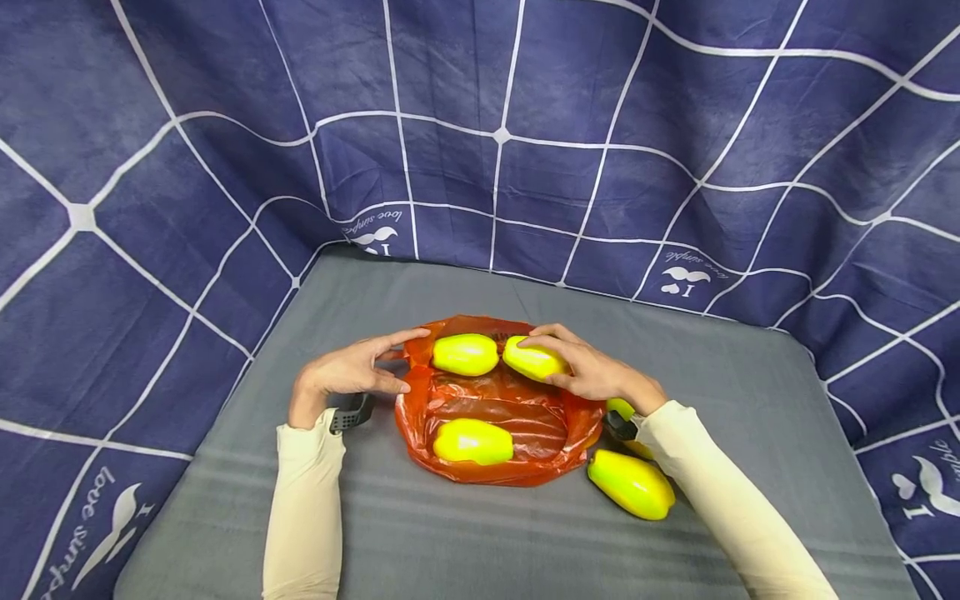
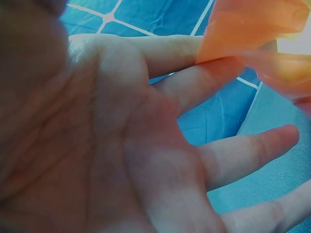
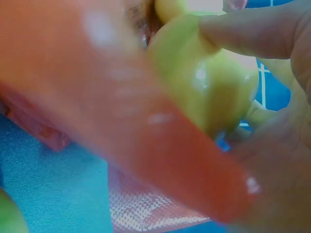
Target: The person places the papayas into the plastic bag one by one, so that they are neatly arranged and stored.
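A red plastic bag (image 1: pixel 491 475) lies spread with its mouth facing up. My right hand (image 1: pixel 588 367) reaches over its right back side and grips a yellow-green papaya (image 1: pixel 531 360) between thumb and fingers, as the right wrist view also shows. Beside that fruit, a second papaya (image 1: pixel 465 355) lies at the back of the bag. A third papaya (image 1: pixel 474 442) lies inside along the front rim. My left hand (image 1: pixel 356 367) is at the bag's left side with fingers spread, and fingertips (image 2: pixel 226 68) touch the thin plastic.
Outside the bag to the right, another papaya (image 1: pixel 632 485) lies on the grey tabletop (image 1: pixel 450 542). One more papaya (image 1: pixel 621 407) is partly hidden under my right wrist. A blue cloth with white lines (image 1: pixel 450 167) hangs behind and at both sides of the table.
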Motion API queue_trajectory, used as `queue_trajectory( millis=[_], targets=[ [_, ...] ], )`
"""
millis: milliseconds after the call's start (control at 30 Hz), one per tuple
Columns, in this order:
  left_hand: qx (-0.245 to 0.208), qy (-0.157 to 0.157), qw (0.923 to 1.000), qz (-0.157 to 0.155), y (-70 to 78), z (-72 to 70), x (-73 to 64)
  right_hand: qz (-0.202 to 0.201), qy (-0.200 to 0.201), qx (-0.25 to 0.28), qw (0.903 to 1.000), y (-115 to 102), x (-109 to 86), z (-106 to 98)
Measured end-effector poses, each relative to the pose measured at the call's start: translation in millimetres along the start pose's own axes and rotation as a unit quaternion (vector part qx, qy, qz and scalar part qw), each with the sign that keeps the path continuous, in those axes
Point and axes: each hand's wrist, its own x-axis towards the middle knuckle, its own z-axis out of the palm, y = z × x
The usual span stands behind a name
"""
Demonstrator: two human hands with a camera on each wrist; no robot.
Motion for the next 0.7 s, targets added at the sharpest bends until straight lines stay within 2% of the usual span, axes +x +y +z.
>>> queue_trajectory(
  millis=[267, 533, 700],
  targets=[
    [0.003, 0.000, 1.0000, -0.006, -0.8, 0.1, 0.0, -0.003, 0.002, -0.026, 0.9997, 6.1, 6.0, 7.5],
    [0.006, 0.001, 1.0000, -0.003, 0.1, 1.5, 0.9, 0.014, 0.000, -0.060, 0.9981, 3.5, 8.7, 11.1],
    [0.005, 0.003, 1.0000, -0.006, 0.8, 1.2, 0.4, 0.004, 0.006, -0.063, 0.9980, 4.6, 9.9, 11.7]
  ],
)
